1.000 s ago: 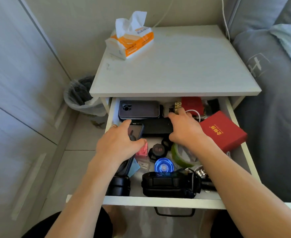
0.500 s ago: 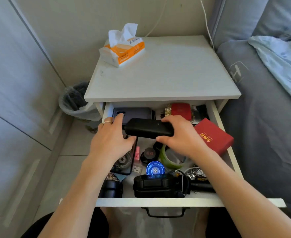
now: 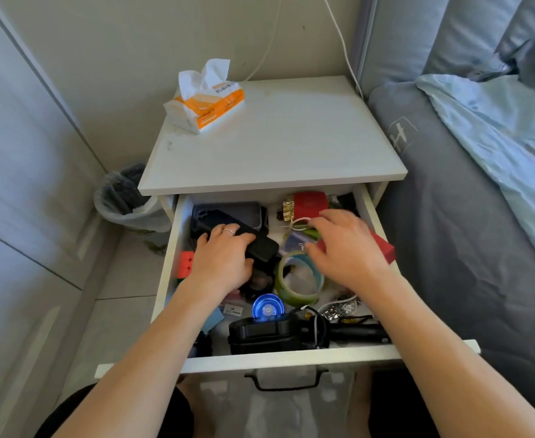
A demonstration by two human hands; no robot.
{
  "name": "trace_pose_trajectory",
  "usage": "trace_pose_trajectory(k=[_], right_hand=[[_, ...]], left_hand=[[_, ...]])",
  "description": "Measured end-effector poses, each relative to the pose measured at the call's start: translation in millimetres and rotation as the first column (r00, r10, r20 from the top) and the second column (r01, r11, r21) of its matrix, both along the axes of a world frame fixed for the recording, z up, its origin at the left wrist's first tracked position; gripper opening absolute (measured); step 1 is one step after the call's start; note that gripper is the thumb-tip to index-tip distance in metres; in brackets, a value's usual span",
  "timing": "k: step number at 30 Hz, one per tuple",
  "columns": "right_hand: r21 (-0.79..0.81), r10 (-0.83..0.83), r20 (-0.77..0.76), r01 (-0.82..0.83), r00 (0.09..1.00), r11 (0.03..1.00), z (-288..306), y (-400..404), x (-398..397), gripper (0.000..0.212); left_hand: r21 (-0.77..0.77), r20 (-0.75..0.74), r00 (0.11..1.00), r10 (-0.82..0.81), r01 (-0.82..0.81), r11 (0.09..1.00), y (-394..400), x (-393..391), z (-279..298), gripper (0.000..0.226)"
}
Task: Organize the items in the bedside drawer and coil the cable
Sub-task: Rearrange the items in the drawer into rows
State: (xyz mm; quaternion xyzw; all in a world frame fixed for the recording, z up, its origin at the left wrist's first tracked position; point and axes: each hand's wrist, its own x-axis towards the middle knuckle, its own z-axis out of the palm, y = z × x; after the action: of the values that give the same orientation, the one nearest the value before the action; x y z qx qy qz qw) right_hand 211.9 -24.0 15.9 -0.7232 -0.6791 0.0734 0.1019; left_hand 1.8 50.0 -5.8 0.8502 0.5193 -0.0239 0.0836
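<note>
- Bedroom corner: white bedside desk standing btw a grey wardrobe on the left & a bed w/ grey sheet on the right; tissue pack sitting on the desk top, back left.
- Lined waste bin sitting on the floor just left of the desk.
- Drawer hanging pulled out, full of clutter.
- Left hand, ring on one finger, curling its fingers over a long black case, which is lying at an angle across a dark phone case in the back-left part.
- Right hand hovering palm-down, fingers spread & relaxed, gripping nothing, over a red box at the right wall.
- White cable lying in a loose loop in the back of the drawer, just at the right fingertips; touching or not – can't tell.
- Green tape roll lying flat mid-drawer, blue disc just in front of it.
- Black pouch & a metal watch lying near the front wall.
</note>
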Motion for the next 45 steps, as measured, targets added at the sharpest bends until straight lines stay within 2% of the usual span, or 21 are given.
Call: trace_pose_trajectory(k=[2, 4, 6, 7, 9, 11, 13, 15, 17, 19, 21, 23, 26, 29, 32, 34, 36, 37, 40, 42, 45], right_hand=[[-0.148, -0.088, 0.058, 0.096, 0.994, 0.984, 4, -10, 19, 0.069], [-0.288, -0.088, 0.055, 0.1, 0.995, 0.952, 7, -19, 30, 0.092], [-0.345, -0.085, 0.009, 0.083, 0.996, 0.935, 10, -31, 36, 0.108], [-0.348, -0.088, -0.011, 0.079, 0.996, 0.934, 10, -36, 37, 0.113], [-0.339, -0.083, -0.016, 0.073, 0.996, 0.938, 7, -51, 38, 0.119], [-0.326, -0.087, -0.003, 0.082, 0.996, 0.942, 4, -61, 35, 0.118], [-0.313, -0.102, 0.026, 0.105, 0.994, 0.944, 5, -66, 33, 0.111], [-0.318, -0.075, 0.061, 0.091, 0.995, 0.944, 6, -68, 35, 0.105], [-0.306, -0.049, 0.039, 0.058, 0.998, 0.95, 11, -71, 36, 0.1], [-0.322, -0.026, -0.045, 0.01, 0.999, 0.947, 17, -73, 37, 0.097], [-0.442, -0.008, -0.127, -0.049, 0.992, 0.895, 22, -73, 39, 0.093], [-0.565, -0.025, -0.158, -0.069, 0.987, 0.822, 19, -70, 37, 0.089], [-0.575, -0.026, -0.109, -0.042, 0.994, 0.817, 7, -61, 30, 0.079], [-0.567, -0.087, -0.148, -0.012, 0.985, 0.824, 5, -50, 28, 0.062], [-0.518, -0.125, -0.195, 0.006, 0.973, 0.855, 9, -40, 36, 0.06], [-0.375, -0.15, -0.168, 0.077, 0.974, 0.924, 5, -31, 44, 0.051], [-0.248, -0.161, -0.153, 0.119, 0.975, 0.961, -3, -18, 48, 0.03], [-0.225, -0.143, -0.15, 0.107, 0.978, 0.968, -6, -10, 49, 0.031], [-0.267, -0.058, -0.101, 0.029, 0.993, 0.963, -18, 7, 46, 0.06], [-0.333, 0.024, 0.065, -0.001, 0.998, 0.943, -24, 14, 43, 0.065], [-0.432, 0.077, 0.159, -0.001, 0.984, 0.902, -23, 19, 41, 0.045]], left_hand=[[-0.012, 0.06, 0.998, -0.021, 0.022, 1.0, -3, 3, 3, 0.051], [-0.042, 0.209, 0.975, -0.082, 0.092, 0.995, -10, 9, 6, 0.049], [-0.114, 0.344, 0.928, -0.141, 0.19, 0.975, -20, 21, 10, 0.054], [-0.144, 0.355, 0.92, -0.169, 0.232, 0.962, -25, 28, 11, 0.06], [-0.162, 0.229, 0.94, -0.253, 0.294, 0.942, -37, 45, 10, 0.08], [-0.134, 0.026, 0.941, -0.339, 0.339, 0.931, -42, 59, 7, 0.101], [-0.128, -0.019, 0.938, -0.345, 0.34, 0.932, -37, 63, 7, 0.104], [-0.221, 0.195, 0.95, -0.245, 0.286, 0.932, -31, 59, 13, 0.098], [-0.272, 0.425, 0.9, -0.095, 0.227, 0.935, -25, 49, 26, 0.091], [-0.267, 0.545, 0.838, 0.02, 0.152, 0.952, -21, 36, 35, 0.087], [-0.294, 0.49, 0.871, 0.045, 0.117, 0.949, -22, 23, 41, 0.087], [-0.317, 0.297, 0.955, -0.025, 0.123, 0.94, -26, 17, 39, 0.084], [-0.285, 0.121, 0.983, -0.135, 0.165, 0.944, -32, 22, 34, 0.053], [-0.235, 0.074, 0.983, -0.166, 0.179, 0.955, -32, 34, 35, 0.023], [-0.168, 0.093, 0.98, -0.174, 0.188, 0.968, -21, 44, 29, 0.018], [-0.152, 0.149, 0.975, -0.163, 0.186, 0.971, -10, 56, 21, 0.018], [-0.096, 0.161, 0.968, -0.193, 0.21, 0.973, 1, 72, 11, 0.025], [-0.042, 0.15, 0.965, -0.214, 0.223, 0.974, 7, 82, 5, 0.037], [0.053, 0.008, 0.981, -0.196, 0.195, 0.979, 26, 104, -12, 0.08], [-0.031, -0.049, 0.985, -0.164, 0.162, 0.986, 44, 116, -20, 0.095], [-0.14, 0.02, 0.99, -0.138, 0.139, 0.98, 62, 127, -27, 0.101]])
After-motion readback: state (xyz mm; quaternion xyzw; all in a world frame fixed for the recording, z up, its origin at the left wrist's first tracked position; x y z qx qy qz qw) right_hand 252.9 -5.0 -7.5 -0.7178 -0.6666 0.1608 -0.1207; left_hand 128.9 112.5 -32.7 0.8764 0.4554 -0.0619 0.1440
